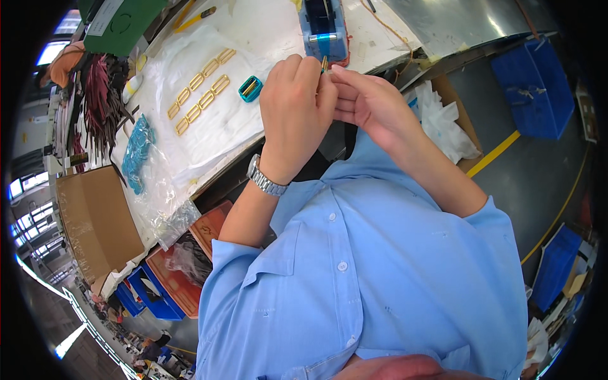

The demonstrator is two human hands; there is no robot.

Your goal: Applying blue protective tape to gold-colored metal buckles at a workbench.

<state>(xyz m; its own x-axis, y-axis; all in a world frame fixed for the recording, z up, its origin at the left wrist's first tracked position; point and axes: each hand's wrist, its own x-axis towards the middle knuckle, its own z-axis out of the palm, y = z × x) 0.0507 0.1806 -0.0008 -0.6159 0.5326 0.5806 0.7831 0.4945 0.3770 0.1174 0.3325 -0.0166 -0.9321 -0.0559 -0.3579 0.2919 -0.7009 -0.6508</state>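
Both of my hands meet at the table's front edge, just before a tape dispenser [324, 39] with blue tape. My left hand [292, 104], a metal watch on its wrist, is closed, its fingers curled with the back of the hand showing. My right hand [375, 104] pinches with thumb and fingers from the other side. Between the fingertips a sliver of a gold-coloured metal piece [325, 64] shows; the rest is covered. Left of my hands lies a gold buckle wrapped in blue tape [251, 89]. Beyond it, gold slide buckles [196, 82] lie in two rows.
The buckles lie on a white sheet [234, 130] on the table. Blue strips in a plastic bag [138, 152] and an open cardboard box [101, 221] are at the left. A yellow-handled tool [195, 19] lies at the back. On the right floor stands a blue bin [532, 88].
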